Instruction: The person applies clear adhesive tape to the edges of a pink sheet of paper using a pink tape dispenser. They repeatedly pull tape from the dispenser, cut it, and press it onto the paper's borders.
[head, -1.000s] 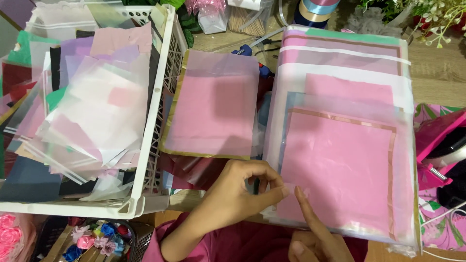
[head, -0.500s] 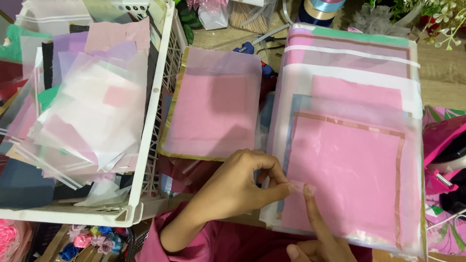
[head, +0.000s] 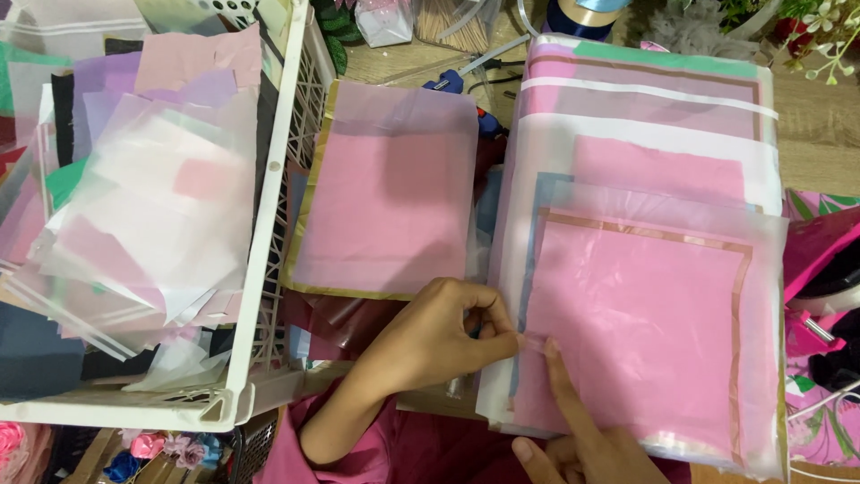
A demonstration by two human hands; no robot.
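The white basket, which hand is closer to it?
Left. The left hand pinches the edge of the pink sheet just right of the basket. The right hand lies farther right, its forefinger on that sheet.

Right pink sheets (head: pixel 645 332) look like thin, glossy translucent plastic film with gold edging. The left crate (head: pixel 278 224) is matt white plastic lattice. Far tabletop (head: pixel 815 134) is bare wood grain.
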